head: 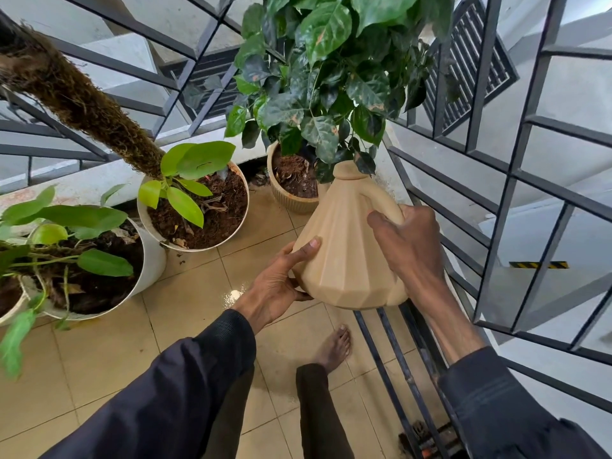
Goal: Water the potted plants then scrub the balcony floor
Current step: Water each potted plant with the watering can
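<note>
This is a home balcony, open to the air. Beige floor tiles, wet in patches, run up to a low pale ledge, where potted plants stand in a row. Dark metal grilles close off two sides. Through them show pale concrete walls and a louvred vent of the building outside.

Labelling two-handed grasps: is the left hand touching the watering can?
Touching. Head view: the left hand has its thumb on the watering can and fingers under its base, no gap; the right hand grips the handle.
</note>
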A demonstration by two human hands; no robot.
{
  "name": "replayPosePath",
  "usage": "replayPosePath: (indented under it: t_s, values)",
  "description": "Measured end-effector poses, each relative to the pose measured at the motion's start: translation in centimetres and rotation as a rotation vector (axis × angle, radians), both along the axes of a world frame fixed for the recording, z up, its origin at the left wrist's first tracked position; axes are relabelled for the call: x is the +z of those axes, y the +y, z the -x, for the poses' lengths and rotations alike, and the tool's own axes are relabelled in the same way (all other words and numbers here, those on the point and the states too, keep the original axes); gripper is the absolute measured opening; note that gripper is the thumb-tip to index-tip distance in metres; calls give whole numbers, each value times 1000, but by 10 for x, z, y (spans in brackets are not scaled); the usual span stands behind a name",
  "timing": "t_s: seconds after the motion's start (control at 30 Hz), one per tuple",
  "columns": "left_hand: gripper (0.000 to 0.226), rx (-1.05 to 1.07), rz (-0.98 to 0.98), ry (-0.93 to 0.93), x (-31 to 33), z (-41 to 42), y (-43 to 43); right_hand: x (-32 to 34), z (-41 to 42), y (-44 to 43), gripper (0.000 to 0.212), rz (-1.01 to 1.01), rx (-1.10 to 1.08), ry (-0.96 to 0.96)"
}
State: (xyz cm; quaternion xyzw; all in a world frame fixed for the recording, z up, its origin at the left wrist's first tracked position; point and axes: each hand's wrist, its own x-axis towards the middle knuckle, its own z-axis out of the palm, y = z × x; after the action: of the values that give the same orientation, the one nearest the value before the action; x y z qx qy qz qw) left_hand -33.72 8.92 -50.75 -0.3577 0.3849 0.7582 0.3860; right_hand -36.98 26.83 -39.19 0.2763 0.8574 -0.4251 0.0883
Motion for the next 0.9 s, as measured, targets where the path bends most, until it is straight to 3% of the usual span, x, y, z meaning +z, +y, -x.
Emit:
replayPosePath:
  t_s: [0.2, 0.9]
  values:
    - [64, -7, -12, 11, -4, 1, -1, 0, 0, 0, 26, 0, -8, -6]
    - [88, -11, 12, 2, -8, 1, 0, -6, -3, 1, 26, 33, -27, 14]
